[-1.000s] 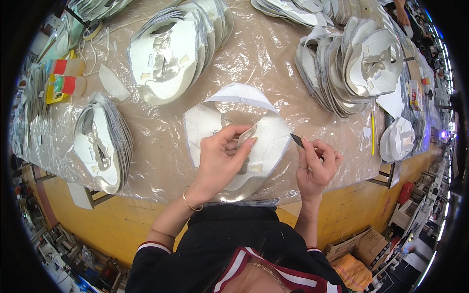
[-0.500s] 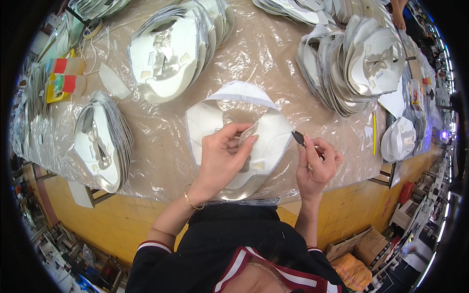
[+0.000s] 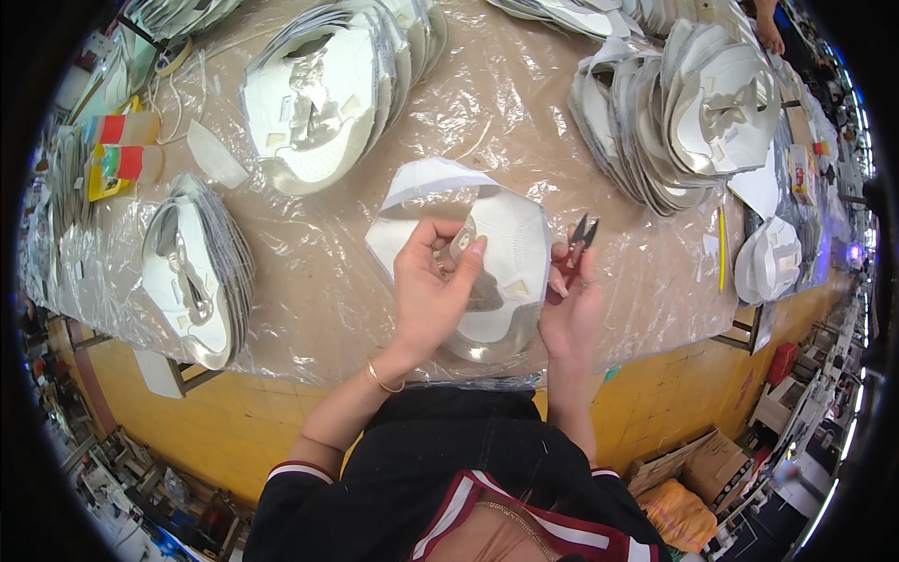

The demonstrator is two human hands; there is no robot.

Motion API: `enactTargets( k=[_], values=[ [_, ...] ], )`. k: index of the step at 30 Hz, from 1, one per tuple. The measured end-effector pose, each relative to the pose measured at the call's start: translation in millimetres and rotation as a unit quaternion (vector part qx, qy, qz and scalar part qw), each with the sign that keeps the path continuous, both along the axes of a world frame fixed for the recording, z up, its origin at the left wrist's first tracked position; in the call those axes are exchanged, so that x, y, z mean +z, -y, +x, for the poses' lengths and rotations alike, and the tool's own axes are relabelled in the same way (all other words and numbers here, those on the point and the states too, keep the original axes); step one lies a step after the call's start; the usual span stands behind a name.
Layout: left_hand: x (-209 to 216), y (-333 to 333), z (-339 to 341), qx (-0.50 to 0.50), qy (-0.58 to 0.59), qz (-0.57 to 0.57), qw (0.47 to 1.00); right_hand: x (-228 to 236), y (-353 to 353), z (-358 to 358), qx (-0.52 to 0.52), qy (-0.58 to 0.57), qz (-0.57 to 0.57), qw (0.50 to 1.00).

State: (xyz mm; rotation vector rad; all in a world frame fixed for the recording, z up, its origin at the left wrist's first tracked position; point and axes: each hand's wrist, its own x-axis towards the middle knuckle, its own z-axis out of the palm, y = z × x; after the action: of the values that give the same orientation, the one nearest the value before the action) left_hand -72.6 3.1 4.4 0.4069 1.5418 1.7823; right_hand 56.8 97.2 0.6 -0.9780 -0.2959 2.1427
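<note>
A white shoe upper [image 3: 517,234] with silvery-beige parts is held a little above the table's near edge. My left hand [image 3: 431,295] pinches its middle between thumb and fingers, near the throat opening. In my right hand [image 3: 569,314] are small thread snips [image 3: 582,234] with dark blades and reddish handles. Their blades point up and stand slightly apart, away from the upper. My right fingers are beside the upper's right edge; whether they touch it I cannot tell.
Stacks of similar uppers stand at the far left [image 3: 314,103], left [image 3: 192,281] and far right [image 3: 716,112]. Plastic film covers the table [image 3: 309,272]. Red-banded containers [image 3: 136,163] sit at the left, a yellow stick [image 3: 722,248] at the right. Another person's hand [image 3: 770,36] shows at the far right.
The upper has turned and tilted, and my left hand has shifted slightly right with it. My right hand has moved left to its edge, and the snips now point upward instead of left.
</note>
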Motion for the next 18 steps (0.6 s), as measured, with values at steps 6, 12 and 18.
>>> enactTargets(
  k=[6,12,18],
  values=[
    [-2.9,-3.0,-9.7,0.033,-0.020,0.010,0.999,6.4,4.2,14.0,0.120,0.219,0.323,0.913],
    [1.9,-2.8,-4.9,0.032,0.040,0.034,0.998,7.4,4.6,10.0,0.113,0.212,0.291,0.926],
    [2.4,-0.4,-10.0,0.050,0.055,0.050,0.996,6.1,-2.9,9.2,0.111,0.161,0.306,0.932]
  ],
)
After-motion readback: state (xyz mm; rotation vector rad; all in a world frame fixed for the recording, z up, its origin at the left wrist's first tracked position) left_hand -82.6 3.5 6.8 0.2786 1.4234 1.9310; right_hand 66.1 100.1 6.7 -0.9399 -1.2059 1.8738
